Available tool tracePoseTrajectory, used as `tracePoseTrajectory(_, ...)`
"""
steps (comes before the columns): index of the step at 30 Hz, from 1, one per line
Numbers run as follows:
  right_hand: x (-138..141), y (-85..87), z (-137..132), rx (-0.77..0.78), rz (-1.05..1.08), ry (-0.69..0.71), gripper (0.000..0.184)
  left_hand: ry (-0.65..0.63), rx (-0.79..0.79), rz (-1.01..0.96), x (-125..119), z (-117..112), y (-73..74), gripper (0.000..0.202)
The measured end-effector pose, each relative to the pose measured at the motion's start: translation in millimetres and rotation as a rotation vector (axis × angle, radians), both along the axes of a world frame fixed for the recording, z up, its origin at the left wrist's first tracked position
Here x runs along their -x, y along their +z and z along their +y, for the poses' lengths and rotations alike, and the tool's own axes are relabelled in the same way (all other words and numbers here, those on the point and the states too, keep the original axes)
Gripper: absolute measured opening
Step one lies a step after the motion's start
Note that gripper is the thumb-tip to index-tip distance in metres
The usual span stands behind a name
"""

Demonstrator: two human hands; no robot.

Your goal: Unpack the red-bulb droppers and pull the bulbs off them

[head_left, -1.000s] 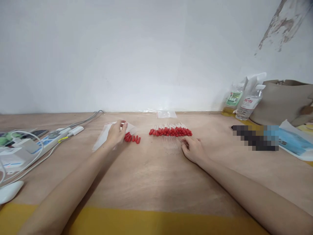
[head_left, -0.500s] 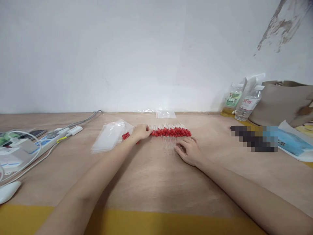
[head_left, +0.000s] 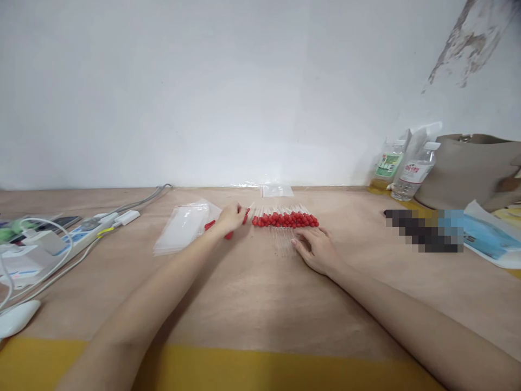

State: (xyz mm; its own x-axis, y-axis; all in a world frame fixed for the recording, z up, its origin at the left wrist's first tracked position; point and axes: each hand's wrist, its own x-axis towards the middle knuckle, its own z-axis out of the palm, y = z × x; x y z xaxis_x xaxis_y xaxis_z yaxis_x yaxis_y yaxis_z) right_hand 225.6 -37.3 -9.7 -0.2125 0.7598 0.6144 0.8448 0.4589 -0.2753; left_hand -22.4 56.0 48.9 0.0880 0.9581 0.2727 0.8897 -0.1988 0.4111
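Observation:
Thin clear sticks with red ends [head_left: 287, 219] lie side by side in a row on the table. My left hand [head_left: 231, 218] is just left of that row, its fingers pinched on a red-ended stick [head_left: 247, 215] whose clear tip points up and away. Several loose red pieces [head_left: 209, 224] lie beside and partly behind this hand. My right hand [head_left: 317, 251] rests on the table in front of the row's right part, fingers loosely curved and thumb apart. Its fingertips touch or nearly touch a group of thin clear sticks [head_left: 281, 243].
A stack of clear plastic bags [head_left: 179, 228] lies left of my left hand. Another small bag [head_left: 277, 190] is by the wall. A power strip [head_left: 77, 241] with cables stands at the left. Two bottles [head_left: 413, 174], a grey bag [head_left: 468, 168] and a blue packet [head_left: 484, 236] are at the right.
My left hand has drawn slightly left, away from the row's left end, with a red-ended stick now showing at its fingers. My right hand has hardly moved.

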Motion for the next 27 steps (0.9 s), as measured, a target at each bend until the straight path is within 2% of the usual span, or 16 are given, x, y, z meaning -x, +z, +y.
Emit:
tracePoseTrajectory(3,-0.6,-0.4,1.0,-0.030,0.023,-0.012,0.029,-0.063,-0.034,-0.091,10.0,-18.6,-1.6,0.026)
tracePoseTrajectory(7,-1.2,0.8,1.0,-0.154,0.070,0.020,0.040,-0.235,-0.222,-0.281,16.3,-53.4,-19.6,0.018)
tracePoseTrajectory(10,1.0,3.6,-2.6,-0.230,0.039,0.115,0.054,-0.365,-0.315,-0.278,15.7,-76.0,-35.6,0.013)
tracePoseTrajectory(12,4.5,5.7,-6.2,-0.243,-0.019,0.183,0.056,-0.437,-0.330,-0.228,13.4,-84.8,-42.9,0.012)
tracePoseTrajectory(17,17.2,7.4,-11.9,-0.217,-0.132,0.299,0.042,-0.549,-0.356,-0.143,3.7,-88.9,-49.3,0.011)
tracePoseTrajectory(23,27.6,1.9,-7.8,-0.156,-0.097,0.375,0.022,-0.609,-0.440,-0.110,-2.6,-91.2,-51.5,0.010)
tracePoseTrajectory(27,29.2,-2.5,-5.0,-0.150,-0.068,0.402,0.020,-0.633,-0.415,-0.071,-8.9,-94.7,-47.6,0.026)
